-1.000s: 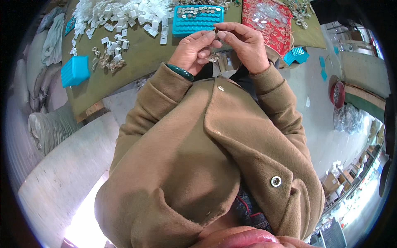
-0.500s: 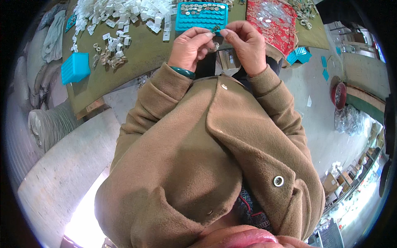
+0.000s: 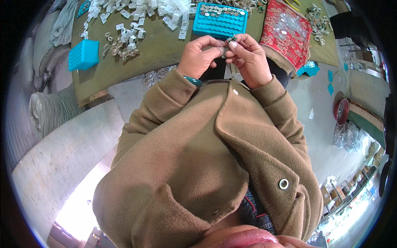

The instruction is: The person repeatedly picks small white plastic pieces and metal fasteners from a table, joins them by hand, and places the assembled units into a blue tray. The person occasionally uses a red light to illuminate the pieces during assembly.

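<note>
My left hand (image 3: 201,56) and my right hand (image 3: 250,61) meet just in front of a turquoise tray (image 3: 219,27). Between the right thumb and fingers sits a small dark, greenish ornament (image 3: 230,40) with a glint of metal. The left thumb and forefinger are pinched close beside it; what they grip is mostly hidden by the fingers. Rows of small round shiny pieces (image 3: 223,9) fill the far part of the tray, while its nearer hollows show bare.
White plastic pieces (image 3: 171,12) are heaped at the far left, with tangled metallic pieces (image 3: 124,51) nearer. A stack of turquoise trays (image 3: 84,56) stands by the table's left edge. Red patterned cloth (image 3: 273,29) bearing clear bits lies right, beside more metal pieces (image 3: 318,25).
The whole view has shifted, moving the table rightward and down in the picture. My hands have come closer together, and the ornament now rests against the right fingers.
</note>
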